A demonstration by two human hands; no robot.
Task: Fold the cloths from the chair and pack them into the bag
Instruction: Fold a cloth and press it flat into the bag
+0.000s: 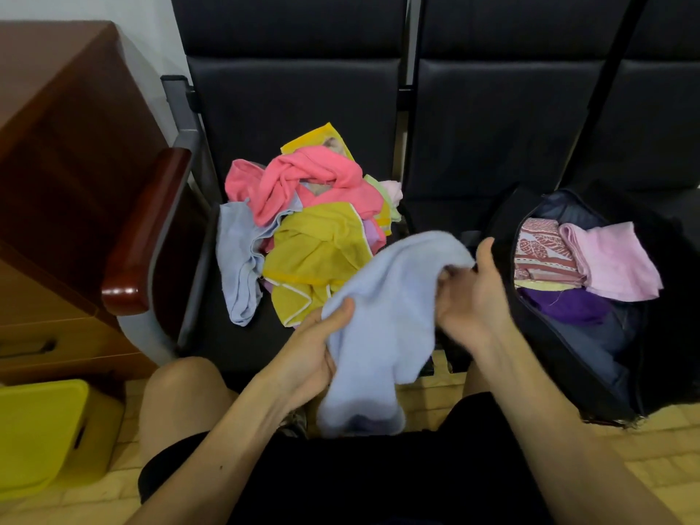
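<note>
— Where is the pale blue cloth (pixel 390 308), and which way does it run?

— It is held up in both hands over the front edge of the chair (pixel 295 108), between the heap of cloths (pixel 310 229) and the bag (pixel 591 377); its long axis runs from the far right end, by the bag, down to the near end, which hangs bunched above the person's lap.

— And the hands?

— The left hand (pixel 314 350) grips the left edge, thumb on top and fingers curled beneath; the right hand (pixel 473 293) has its fingers curled into the upper fold and its thumb raised free, though it is somewhat blurred.

— What is it made of?

— Soft, nappy terry, draped in rounded folds. The heap on the dark padded seat is crumpled; it holds coral pink, mustard yellow with white piping, and another pale blue piece.

— And the bag?

— It is black fabric and unzipped, standing on the next seat. Inside are folded cloths; a flat pale pink square (pixel 613 259), a red-and-white patterned one (pixel 541 248) and a purple one (pixel 568 305).
</note>
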